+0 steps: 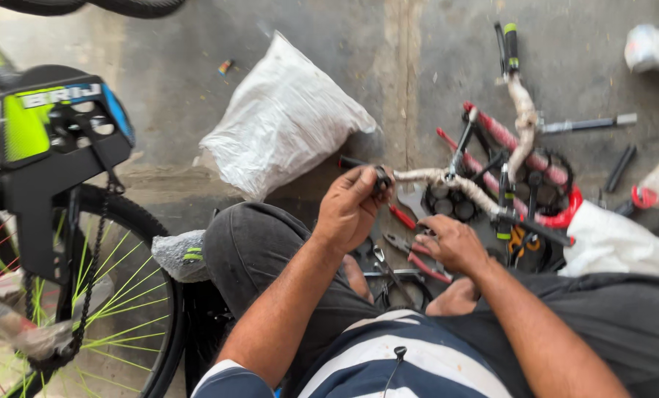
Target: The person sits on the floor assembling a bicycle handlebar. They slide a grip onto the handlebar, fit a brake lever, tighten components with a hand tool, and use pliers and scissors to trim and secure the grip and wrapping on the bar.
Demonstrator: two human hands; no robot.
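Your left hand (351, 206) is raised over your knee with the fingers curled and pinched around the dark end (381, 177) of a paper-wrapped handlebar (447, 180); thumb and forefinger close on that end, which reads as a black grip or end fitting, though its exact form is too small to tell. Your right hand (454, 243) sits lower, just beside the wrapped bar, fingers bent loosely downward over the tools; you cannot tell from this view whether it grips anything. The handlebar runs from your left hand rightward and up, across a small red bicycle frame (517, 158) lying on the concrete floor (197, 66), to a second grip, black with a green band (510, 44), at its far end. Red-handled pliers (418, 254) and a flat spanner (412, 197) lie near your right hand. A white plastic bag (285, 118) rests on the floor beyond your left knee; a bicycle wheel with green spokes (108, 309) stands at your left. The step in hand appears to be fitting or seating the part at the near bar end. The next move likely calls for steadying the bar with your right hand, so that the bar does not rotate while the left hand works the end piece squarely on its axis.
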